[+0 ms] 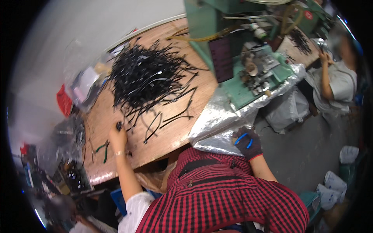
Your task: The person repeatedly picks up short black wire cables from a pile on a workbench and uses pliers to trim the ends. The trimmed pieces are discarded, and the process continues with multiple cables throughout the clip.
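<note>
My bare left hand (118,137) is over the left part of the wooden worktable (174,137), its fingers closed around a small black piece (119,125) that is too blurred to name exactly. Just beyond it spreads a large heap of short black cables (145,72), with several loose ones lying at its near edge. Beside my left wrist lies a pair of green-handled pliers (105,150). My right hand (249,144), in a dark work glove with a red cuff, grips a blue-handled hand tool (244,138) beside the silver foil sheet (215,116); the tool's head is hidden.
A green bench machine (247,96) stands at the right, with a dark flat panel (221,59) before it. Plastic bags (87,81) line the table's left edge. Another person (335,78) sits at the far right; a second (70,212) is at lower left. A white sack (288,110) stands below the machine.
</note>
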Available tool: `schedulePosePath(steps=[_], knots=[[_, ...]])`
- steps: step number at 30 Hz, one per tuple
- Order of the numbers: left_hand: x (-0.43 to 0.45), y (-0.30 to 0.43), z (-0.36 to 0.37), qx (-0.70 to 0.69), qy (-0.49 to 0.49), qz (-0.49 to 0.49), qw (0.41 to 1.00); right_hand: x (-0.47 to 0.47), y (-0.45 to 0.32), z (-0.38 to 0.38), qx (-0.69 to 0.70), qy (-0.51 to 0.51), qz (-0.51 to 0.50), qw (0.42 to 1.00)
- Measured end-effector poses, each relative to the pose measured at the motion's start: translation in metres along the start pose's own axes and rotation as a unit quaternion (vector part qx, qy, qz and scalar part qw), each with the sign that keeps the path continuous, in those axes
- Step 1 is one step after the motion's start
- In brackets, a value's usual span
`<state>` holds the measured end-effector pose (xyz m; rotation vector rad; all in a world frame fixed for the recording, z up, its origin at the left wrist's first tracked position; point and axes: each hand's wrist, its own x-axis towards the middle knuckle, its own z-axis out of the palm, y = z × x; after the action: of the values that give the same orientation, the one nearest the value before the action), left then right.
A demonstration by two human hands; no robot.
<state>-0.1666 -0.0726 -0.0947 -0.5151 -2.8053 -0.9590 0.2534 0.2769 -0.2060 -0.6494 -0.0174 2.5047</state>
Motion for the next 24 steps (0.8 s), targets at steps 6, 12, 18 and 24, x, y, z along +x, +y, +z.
schedulePosePath(steps=[6, 12, 18, 24], knots=[[-0.067, 0.066, 0.008, -0.13, -0.209, -0.064, 0.967, 0.004, 0.0, -0.002, 0.07, 0.041, 0.034, 0.996], [-0.032, 0.123, 0.061, 0.107, -0.171, 0.057, 0.978, 0.01, -0.006, -0.016, 0.066, 0.051, 0.023, 0.996], [-0.005, 0.046, 0.081, 0.041, -0.119, 0.192, 0.973, 0.01, 0.0, -0.028, 0.133, 0.018, 0.044, 0.99], [-0.056, 0.117, 0.039, -0.241, -0.164, -0.053, 0.955, -0.006, -0.018, -0.009, 0.148, 0.026, 0.1, 0.984]])
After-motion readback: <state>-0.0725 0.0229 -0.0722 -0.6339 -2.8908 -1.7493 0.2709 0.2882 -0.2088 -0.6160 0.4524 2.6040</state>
